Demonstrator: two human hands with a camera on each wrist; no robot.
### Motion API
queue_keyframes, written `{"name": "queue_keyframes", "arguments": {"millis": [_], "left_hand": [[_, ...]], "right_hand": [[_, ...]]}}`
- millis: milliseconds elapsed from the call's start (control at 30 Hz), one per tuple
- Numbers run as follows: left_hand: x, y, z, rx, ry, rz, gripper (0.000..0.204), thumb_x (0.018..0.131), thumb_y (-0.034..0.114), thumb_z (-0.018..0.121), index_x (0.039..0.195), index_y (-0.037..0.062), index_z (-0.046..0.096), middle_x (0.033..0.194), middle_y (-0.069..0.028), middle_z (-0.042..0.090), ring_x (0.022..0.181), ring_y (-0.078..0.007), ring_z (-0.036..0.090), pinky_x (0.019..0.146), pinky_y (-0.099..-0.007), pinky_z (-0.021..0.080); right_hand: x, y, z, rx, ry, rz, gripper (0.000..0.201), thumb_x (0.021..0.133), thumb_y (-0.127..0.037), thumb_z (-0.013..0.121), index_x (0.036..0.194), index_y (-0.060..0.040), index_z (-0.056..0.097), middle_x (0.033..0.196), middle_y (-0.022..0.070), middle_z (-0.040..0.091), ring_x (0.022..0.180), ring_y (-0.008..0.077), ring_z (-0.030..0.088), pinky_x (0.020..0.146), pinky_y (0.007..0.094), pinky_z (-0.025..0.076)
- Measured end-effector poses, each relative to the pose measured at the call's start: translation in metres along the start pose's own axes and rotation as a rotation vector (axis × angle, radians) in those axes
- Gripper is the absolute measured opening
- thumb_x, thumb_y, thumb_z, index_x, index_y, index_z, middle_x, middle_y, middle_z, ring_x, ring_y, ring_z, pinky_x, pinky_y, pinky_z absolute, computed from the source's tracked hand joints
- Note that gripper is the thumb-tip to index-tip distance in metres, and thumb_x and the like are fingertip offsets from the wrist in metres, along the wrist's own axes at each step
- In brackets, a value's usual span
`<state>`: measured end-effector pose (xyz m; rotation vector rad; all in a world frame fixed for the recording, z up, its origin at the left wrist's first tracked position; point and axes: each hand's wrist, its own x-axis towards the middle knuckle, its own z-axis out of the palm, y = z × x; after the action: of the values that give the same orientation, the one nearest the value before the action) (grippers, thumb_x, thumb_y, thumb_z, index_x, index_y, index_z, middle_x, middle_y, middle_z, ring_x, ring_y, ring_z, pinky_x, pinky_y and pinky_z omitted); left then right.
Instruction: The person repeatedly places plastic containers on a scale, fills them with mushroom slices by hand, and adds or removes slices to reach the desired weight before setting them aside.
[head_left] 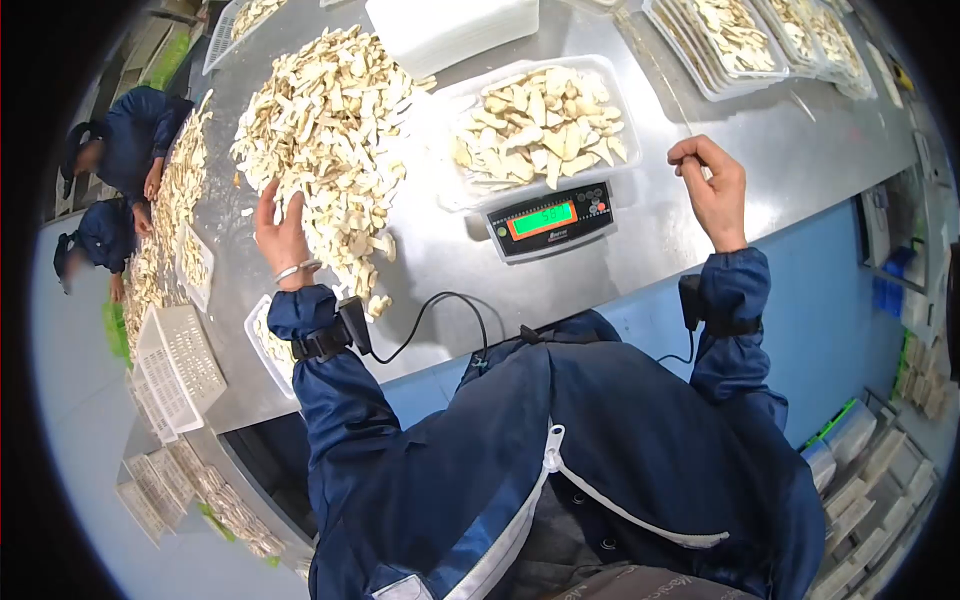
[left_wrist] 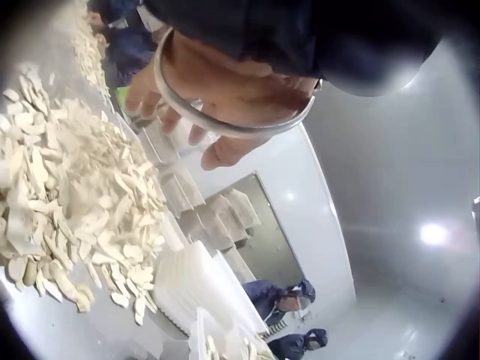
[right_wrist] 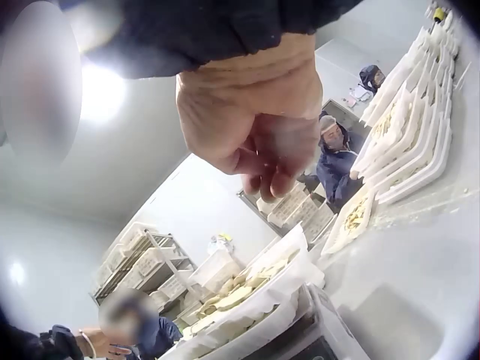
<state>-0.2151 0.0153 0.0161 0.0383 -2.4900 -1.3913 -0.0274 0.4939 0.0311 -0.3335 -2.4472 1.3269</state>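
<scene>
A large heap of pale slices that look like mushroom (head_left: 325, 120) covers the left part of the metal table. My left hand (head_left: 283, 235) is at the near left edge of this heap, fingers spread loosely and nothing in them; the left wrist view shows the same hand (left_wrist: 225, 94) with its fingers apart. A white plastic tray (head_left: 632, 135) of slices sits on a digital scale (head_left: 550, 222) with a lit green display. Right of the tray, my right hand (head_left: 715, 195) hovers with loosely curled fingers; no held item shows in the right wrist view.
Stacked white trays (head_left: 455, 30) stand behind the scale. More filled trays (head_left: 720, 50) are stacked at the back right. A small tray (head_left: 270, 345) lies by the left front edge, with a perforated basket (head_left: 180, 365) beyond it. Other people (head_left: 130, 140) work at the left.
</scene>
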Motion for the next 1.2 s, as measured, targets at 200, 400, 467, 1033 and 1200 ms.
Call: {"name": "queue_keyframes", "arguments": {"millis": [200, 400, 467, 1033, 1200], "left_hand": [[-0.049, 0.057, 0.068, -0.093, -0.379, 0.080, 0.037, 0.082, 0.005, 0.067, 0.119, 0.0031, 0.059, 0.113, -0.0073, 0.064, 0.107, -0.0149, 0.058, 0.089, -0.0283, 0.045], [-0.071, 0.113, 0.134, 0.052, -0.573, 0.653, 0.064, 0.070, 0.015, 0.074, 0.129, 0.0092, 0.050, 0.121, -0.0141, 0.055, 0.115, -0.0331, 0.047, 0.099, -0.0411, 0.038], [-0.074, 0.124, 0.151, 0.188, -0.665, 0.754, 0.073, 0.068, 0.019, 0.075, 0.134, 0.0137, 0.045, 0.131, -0.0161, 0.046, 0.121, -0.0382, 0.040, 0.102, -0.0445, 0.035], [-0.069, 0.129, 0.189, 0.238, -0.676, 0.777, 0.062, 0.067, 0.008, 0.067, 0.127, 0.0150, 0.053, 0.125, -0.0160, 0.049, 0.112, -0.0349, 0.045, 0.096, -0.0407, 0.042], [-0.069, 0.130, 0.196, 0.213, -0.679, 0.721, 0.056, 0.066, 0.002, 0.065, 0.120, 0.0138, 0.059, 0.119, -0.0131, 0.054, 0.107, -0.0325, 0.050, 0.093, -0.0384, 0.044]], "right_hand": [[0.003, -0.007, 0.010, -0.006, -0.005, -0.055, 0.012, 0.079, 0.002, 0.051, 0.084, 0.0010, 0.062, 0.073, 0.0056, 0.061, 0.064, 0.0116, 0.055, 0.061, 0.0246, 0.044], [0.000, 0.000, 0.007, -0.082, 0.055, -0.008, 0.013, 0.077, 0.001, 0.051, 0.084, 0.0004, 0.062, 0.073, 0.0067, 0.059, 0.062, 0.0129, 0.052, 0.059, 0.0257, 0.043], [-0.002, 0.001, 0.005, -0.085, 0.042, -0.018, 0.013, 0.077, 0.002, 0.051, 0.084, 0.0006, 0.061, 0.074, 0.0043, 0.058, 0.064, 0.0106, 0.054, 0.062, 0.0242, 0.043], [-0.004, 0.012, -0.007, -0.116, 0.037, 0.030, 0.013, 0.077, 0.002, 0.050, 0.084, 0.0013, 0.061, 0.074, 0.0037, 0.058, 0.065, 0.0103, 0.054, 0.063, 0.0240, 0.043], [-0.001, 0.010, -0.005, -0.101, 0.046, -0.009, 0.012, 0.077, 0.001, 0.050, 0.082, 0.0009, 0.061, 0.074, 0.0078, 0.059, 0.062, 0.0143, 0.052, 0.059, 0.0272, 0.043]]}}
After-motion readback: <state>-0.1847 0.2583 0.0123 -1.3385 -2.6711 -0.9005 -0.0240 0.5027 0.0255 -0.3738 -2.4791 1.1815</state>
